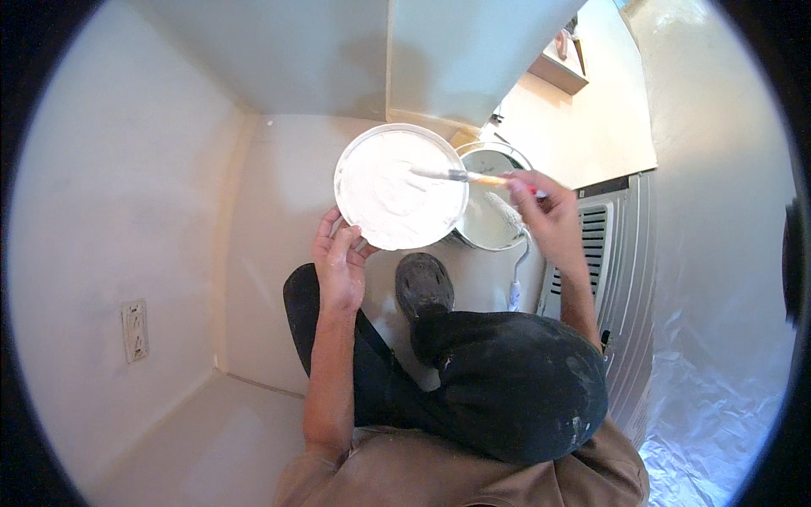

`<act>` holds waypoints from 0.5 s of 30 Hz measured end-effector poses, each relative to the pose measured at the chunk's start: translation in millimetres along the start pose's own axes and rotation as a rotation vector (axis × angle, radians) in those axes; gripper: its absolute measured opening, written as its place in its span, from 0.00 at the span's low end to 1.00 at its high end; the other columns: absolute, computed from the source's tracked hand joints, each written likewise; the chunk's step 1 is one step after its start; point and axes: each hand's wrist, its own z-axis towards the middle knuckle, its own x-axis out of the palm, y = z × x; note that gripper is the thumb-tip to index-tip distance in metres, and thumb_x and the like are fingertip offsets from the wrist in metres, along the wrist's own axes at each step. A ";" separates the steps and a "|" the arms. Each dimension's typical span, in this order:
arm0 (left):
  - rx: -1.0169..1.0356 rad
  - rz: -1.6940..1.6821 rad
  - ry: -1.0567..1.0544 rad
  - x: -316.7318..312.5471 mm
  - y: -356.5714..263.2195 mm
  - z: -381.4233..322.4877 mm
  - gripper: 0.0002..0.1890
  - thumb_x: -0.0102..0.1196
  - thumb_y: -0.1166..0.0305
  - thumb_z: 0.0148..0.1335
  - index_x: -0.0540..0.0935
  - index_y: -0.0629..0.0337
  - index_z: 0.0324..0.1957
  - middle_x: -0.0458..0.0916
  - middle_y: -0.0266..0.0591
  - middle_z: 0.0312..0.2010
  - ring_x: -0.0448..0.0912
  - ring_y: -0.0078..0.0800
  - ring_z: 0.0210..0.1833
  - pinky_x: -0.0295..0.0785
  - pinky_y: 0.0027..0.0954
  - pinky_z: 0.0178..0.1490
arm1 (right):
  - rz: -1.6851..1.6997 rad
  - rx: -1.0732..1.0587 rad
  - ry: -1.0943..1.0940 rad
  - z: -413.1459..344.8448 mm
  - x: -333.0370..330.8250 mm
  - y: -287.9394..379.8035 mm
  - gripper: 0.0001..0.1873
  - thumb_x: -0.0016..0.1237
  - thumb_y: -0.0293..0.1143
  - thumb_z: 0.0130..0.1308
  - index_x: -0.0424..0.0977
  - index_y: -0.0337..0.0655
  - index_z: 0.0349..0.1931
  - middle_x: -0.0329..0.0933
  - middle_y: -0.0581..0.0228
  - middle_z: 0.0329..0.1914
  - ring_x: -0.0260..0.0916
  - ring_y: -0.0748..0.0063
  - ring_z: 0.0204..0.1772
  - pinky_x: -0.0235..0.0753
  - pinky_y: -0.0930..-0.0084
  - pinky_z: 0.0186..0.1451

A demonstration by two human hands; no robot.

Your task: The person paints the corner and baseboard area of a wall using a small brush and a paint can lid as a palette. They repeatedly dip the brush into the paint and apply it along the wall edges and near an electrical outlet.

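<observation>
My left hand (342, 263) grips the lower left rim of a round white tub or lid (380, 215), whose face is covered with white paint or paste. Between the fingers of my right hand (545, 206) is the handle of a paintbrush (459, 175). Its bristles rest on or just above the white surface. Behind the round tub stands a bucket (485, 222) of pale paint, partly hidden by it. A small paint roller (505, 212) leans in that bucket, its bent metal frame over the rim and its handle pointing towards me.
Beside my right forearm is a slotted vent panel (592, 244). Plastic sheeting (709, 418) hangs or lies at the far right. An electrical outlet (134, 331) is set in the left wall. My dark shoe (424, 285) stands on the floor below the tub. An open box (561, 73) sits further off.
</observation>
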 end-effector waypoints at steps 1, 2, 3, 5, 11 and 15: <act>0.013 -0.026 0.025 1.9 -1.5 -1.9 0.23 0.49 0.75 0.60 0.66 0.67 0.58 0.78 0.47 0.49 0.80 0.33 0.46 0.78 0.38 0.47 | -0.008 -0.077 0.012 -2.0 8.3 2.1 0.07 0.51 0.27 0.68 0.81 0.36 0.42 0.76 0.69 0.29 0.68 0.84 0.27 0.66 0.85 0.26; -0.004 -0.017 0.000 3.1 -3.8 -2.4 0.23 0.49 0.75 0.61 0.66 0.67 0.58 0.78 0.48 0.49 0.80 0.34 0.47 0.78 0.38 0.47 | -0.108 -0.115 0.011 -3.7 9.2 3.8 0.07 0.52 0.25 0.66 0.81 0.36 0.42 0.77 0.66 0.31 0.70 0.82 0.30 0.69 0.84 0.28; -0.003 -0.014 0.003 4.2 -5.2 -3.1 0.23 0.49 0.75 0.61 0.66 0.67 0.59 0.78 0.48 0.49 0.80 0.34 0.47 0.78 0.38 0.47 | -0.202 -0.135 0.029 -5.8 11.1 3.4 0.08 0.52 0.23 0.65 0.81 0.35 0.42 0.77 0.64 0.34 0.72 0.80 0.33 0.71 0.83 0.31; 0.008 -0.012 0.002 5.3 -6.7 -4.3 0.23 0.49 0.74 0.61 0.65 0.68 0.59 0.78 0.49 0.49 0.80 0.34 0.47 0.77 0.38 0.47 | -0.313 -0.198 0.022 -9.1 5.9 2.0 0.08 0.53 0.21 0.64 0.81 0.35 0.43 0.78 0.61 0.36 0.75 0.76 0.36 0.74 0.81 0.36; 0.005 -0.023 0.031 4.2 -3.4 -0.4 0.24 0.50 0.74 0.61 0.65 0.67 0.59 0.78 0.48 0.49 0.80 0.33 0.47 0.78 0.38 0.48 | -0.131 -0.206 -0.043 -14.4 -5.0 1.3 0.08 0.50 0.20 0.65 0.79 0.31 0.43 0.79 0.61 0.37 0.74 0.77 0.38 0.73 0.81 0.38; -0.018 -0.011 0.047 -1.0 -0.5 1.4 0.24 0.50 0.75 0.61 0.65 0.67 0.59 0.77 0.46 0.50 0.80 0.33 0.48 0.78 0.38 0.49 | 0.116 0.092 -0.057 -19.3 -8.1 0.3 0.10 0.47 0.29 0.71 0.80 0.33 0.42 0.72 0.74 0.25 0.61 0.89 0.26 0.58 0.89 0.25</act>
